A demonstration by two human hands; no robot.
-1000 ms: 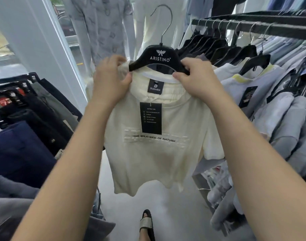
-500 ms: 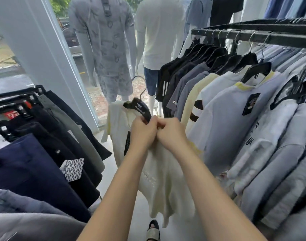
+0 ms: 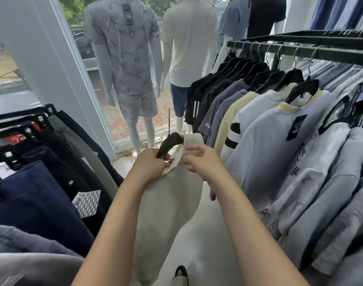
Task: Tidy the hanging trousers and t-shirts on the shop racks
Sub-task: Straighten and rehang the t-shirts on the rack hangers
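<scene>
A cream t-shirt [image 3: 168, 203] hangs edge-on from a black hanger [image 3: 170, 143] in the aisle, off any rack. My left hand [image 3: 149, 164] grips the near arm of the hanger together with the shirt's collar. My right hand [image 3: 201, 162] pinches the collar edge on the other side, fingers curled. The hanger's hook points up and away. To the right, a black rail [image 3: 300, 50] carries several t-shirts [image 3: 269, 141] on black hangers. On the left hang dark trousers [image 3: 32, 199] on clip hangers.
Mannequins [image 3: 127, 58] stand at the shop window ahead, beside a white pillar [image 3: 42, 58]. A narrow white floor aisle [image 3: 197, 244] runs between the two racks. My sandalled foot [image 3: 180, 275] shows at the bottom. Grey garments [image 3: 22, 263] fill the lower left corner.
The cream shirt came down from chest height and turned from facing me to edge-on. My hands came together at its collar, then parted slightly, the right one now at the collar edge.
</scene>
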